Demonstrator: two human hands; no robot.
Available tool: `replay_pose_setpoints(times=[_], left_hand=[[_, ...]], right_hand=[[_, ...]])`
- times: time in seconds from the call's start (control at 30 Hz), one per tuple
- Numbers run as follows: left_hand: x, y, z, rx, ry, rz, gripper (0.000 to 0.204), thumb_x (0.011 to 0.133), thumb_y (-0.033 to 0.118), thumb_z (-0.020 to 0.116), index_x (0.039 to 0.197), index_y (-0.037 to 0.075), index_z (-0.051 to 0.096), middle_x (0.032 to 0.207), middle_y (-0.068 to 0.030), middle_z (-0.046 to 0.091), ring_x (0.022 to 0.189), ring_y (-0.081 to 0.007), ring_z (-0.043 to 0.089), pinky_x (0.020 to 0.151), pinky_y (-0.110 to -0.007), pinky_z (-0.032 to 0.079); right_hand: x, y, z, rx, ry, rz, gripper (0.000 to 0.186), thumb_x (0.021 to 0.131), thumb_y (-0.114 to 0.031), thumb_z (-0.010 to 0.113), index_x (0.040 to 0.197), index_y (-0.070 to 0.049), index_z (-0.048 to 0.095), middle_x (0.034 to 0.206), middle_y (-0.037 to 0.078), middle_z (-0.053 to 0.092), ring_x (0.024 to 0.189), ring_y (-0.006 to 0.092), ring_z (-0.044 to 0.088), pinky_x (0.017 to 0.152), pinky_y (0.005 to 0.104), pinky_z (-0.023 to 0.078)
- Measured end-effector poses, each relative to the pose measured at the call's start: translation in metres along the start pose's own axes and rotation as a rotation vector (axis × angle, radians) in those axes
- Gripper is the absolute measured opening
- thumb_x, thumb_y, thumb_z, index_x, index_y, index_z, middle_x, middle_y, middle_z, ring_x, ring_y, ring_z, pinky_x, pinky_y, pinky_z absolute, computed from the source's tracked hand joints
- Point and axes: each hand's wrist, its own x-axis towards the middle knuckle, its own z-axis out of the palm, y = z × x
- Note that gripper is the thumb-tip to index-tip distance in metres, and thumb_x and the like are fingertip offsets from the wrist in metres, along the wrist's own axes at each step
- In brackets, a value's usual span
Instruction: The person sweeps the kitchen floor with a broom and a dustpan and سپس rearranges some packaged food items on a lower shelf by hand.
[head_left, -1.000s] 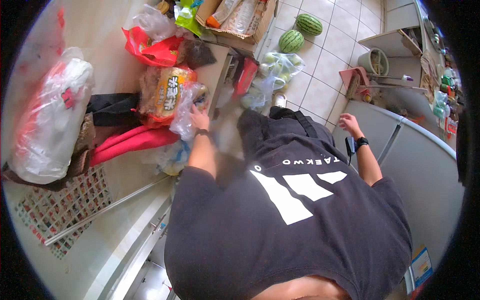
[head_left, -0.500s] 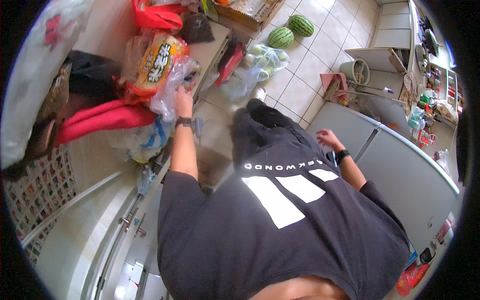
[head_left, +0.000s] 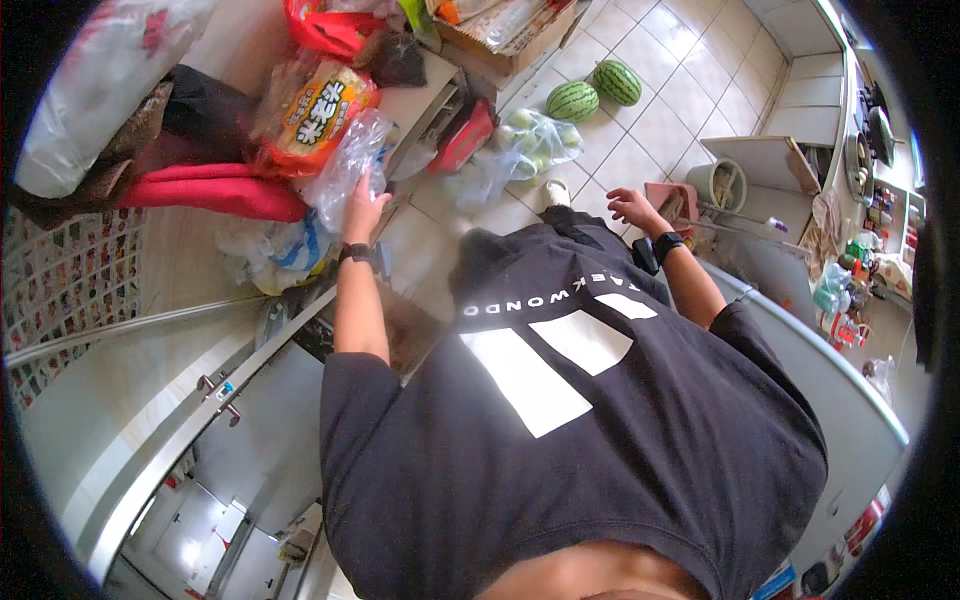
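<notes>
My left hand [head_left: 364, 210] reaches out at the edge of a cluttered cabinet top, thumb apart and a finger stretched toward a clear crinkled plastic bag [head_left: 345, 168]. The fingers look open and lie against or just beside the bag; whether they touch it I cannot tell. Next to that bag lies a red and orange snack package [head_left: 322, 112] with a clear window. Over the floor on the right hangs my right hand [head_left: 634, 208], its fingers apart and loosely curved, with nothing in them.
Two striped watermelons [head_left: 573, 101] and a clear bag of round green produce [head_left: 535, 140] rest on the tiled floor ahead. A cardboard box [head_left: 510, 55] stands behind them. At right are a bucket [head_left: 715, 185] and a pale appliance [head_left: 800, 340]. Red cloth [head_left: 220, 190] lies at left.
My left hand has drawn back slightly and its thumb now stands out. The right hand has moved forward and a little left. My view has turned, showing more of the doorway at lower left.
</notes>
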Motion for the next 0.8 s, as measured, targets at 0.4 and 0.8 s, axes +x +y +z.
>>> replay_pose_setpoints(times=[0.4,0.8], left_hand=[[-0.007,0.129,-0.039,0.529,0.131,0.037,0.065,0.072,0.016,0.072,0.130,0.016,0.043,0.117,-0.0113,0.051,0.103,-0.0333,0.054,0.084,-0.041,0.046],[-0.183,0.091,0.127,-0.093,0.374,-0.470,0.047,0.071,-0.003,0.049,0.118,0.002,0.050,0.104,-0.0181,0.058,0.100,-0.0317,0.055,0.090,-0.038,0.042]], right_hand=[[0.019,0.218,-0.135,0.440,-0.073,0.273,0.027,0.083,-0.015,0.053,0.105,0.000,0.057,0.080,0.010,0.061,0.055,0.0167,0.056,0.048,0.0292,0.046],[0.077,0.141,-0.111,0.410,-0.185,0.229,0.029,0.085,-0.016,0.053,0.112,-0.006,0.055,0.084,0.006,0.063,0.063,0.0160,0.061,0.047,0.0277,0.045]])
